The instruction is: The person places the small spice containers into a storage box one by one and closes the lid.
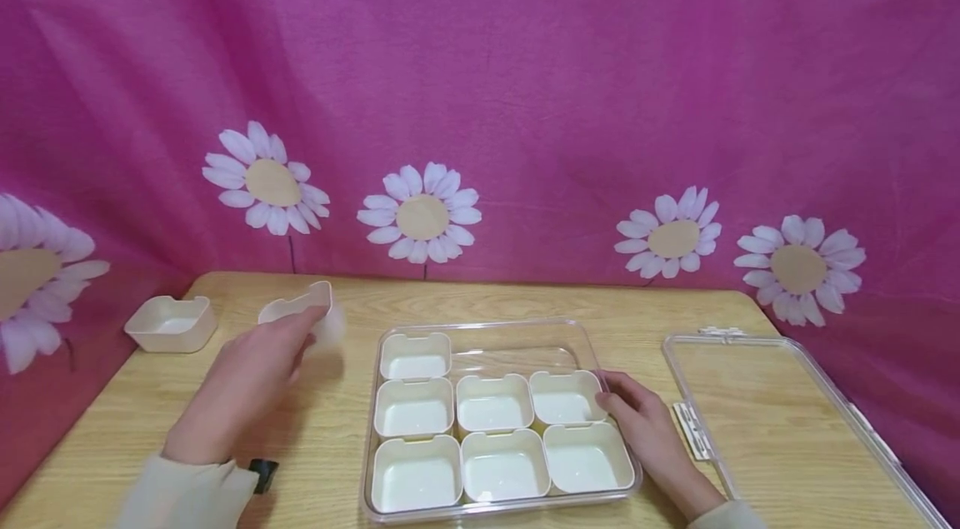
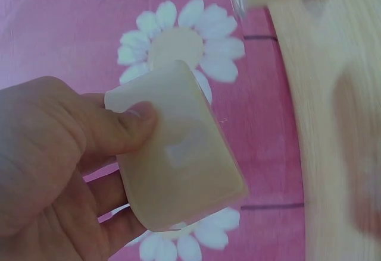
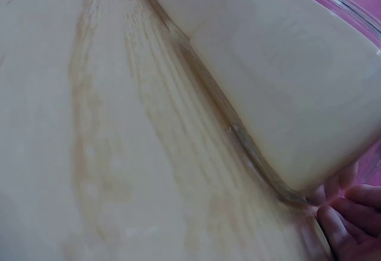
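My left hand (image 1: pixel 258 366) pinches a small cream plastic bin (image 2: pixel 184 160) above the table's left part, with the thumb on one side and fingers behind. In the head view this bin (image 1: pixel 321 306) is slightly blurred and partly hidden by the hand. At centre stands a shallow clear plastic box (image 1: pixel 517 329). Several cream bins (image 1: pixel 495 408) sit in it in rows, and a bare space shows at its back, right of the rear-left bin (image 1: pixel 416 358). My right hand (image 1: pixel 648 429) grips the box's right side, thumb at the rim. The right wrist view shows its fingers (image 3: pixel 339 225) at the box's corner.
Another cream bin (image 1: pixel 172 333) stands upright at the table's back-left edge. A clear lid (image 1: pixel 787 412) with white clips lies to the right of the box. Behind the wooden table (image 1: pixel 330 471) hangs a pink cloth (image 1: pixel 525 96) with daisies.
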A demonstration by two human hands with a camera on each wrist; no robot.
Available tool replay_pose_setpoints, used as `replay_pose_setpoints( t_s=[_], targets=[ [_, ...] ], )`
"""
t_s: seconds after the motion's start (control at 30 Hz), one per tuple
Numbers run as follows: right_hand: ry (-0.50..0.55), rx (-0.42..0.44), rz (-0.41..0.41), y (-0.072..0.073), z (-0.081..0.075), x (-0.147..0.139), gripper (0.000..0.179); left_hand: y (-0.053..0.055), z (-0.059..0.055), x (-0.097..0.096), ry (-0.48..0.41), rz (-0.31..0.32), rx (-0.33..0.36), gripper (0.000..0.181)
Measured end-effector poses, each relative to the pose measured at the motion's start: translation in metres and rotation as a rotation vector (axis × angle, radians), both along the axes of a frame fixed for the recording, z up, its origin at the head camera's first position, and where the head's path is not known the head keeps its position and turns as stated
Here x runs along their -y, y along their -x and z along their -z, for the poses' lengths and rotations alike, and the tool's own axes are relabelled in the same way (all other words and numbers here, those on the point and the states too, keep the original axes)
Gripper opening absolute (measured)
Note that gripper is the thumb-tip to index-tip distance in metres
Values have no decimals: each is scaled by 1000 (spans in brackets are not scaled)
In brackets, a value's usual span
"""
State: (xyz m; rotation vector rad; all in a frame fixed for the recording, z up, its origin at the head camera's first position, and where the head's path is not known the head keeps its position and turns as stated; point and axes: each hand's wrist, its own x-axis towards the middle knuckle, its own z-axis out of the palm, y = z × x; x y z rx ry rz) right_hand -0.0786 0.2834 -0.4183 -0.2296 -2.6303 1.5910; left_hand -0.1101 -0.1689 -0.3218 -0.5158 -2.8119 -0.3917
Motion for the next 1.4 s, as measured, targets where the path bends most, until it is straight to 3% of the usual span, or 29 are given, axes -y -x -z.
replay_pose_setpoints(
  t_s=[0.13,0.37,0.6,0.9,1.4],
  targets=[
    [14,-11,-2,1,0,4,37,3,-4,-12,4,21,19,47],
    [-26,6,3,1,-2,5,38,7,-2,-29,-24,72,-25,60],
    [-36,11,8,1,-2,2,38,9,-5,-49,-36,135,-60,56],
    [-40,13,14,0,-1,0,39,14,-1,-74,-21,173,-115,37],
    [5,-1,14,-1,0,0,38,15,-2,-104,-40,245,-203,38]
  ],
)
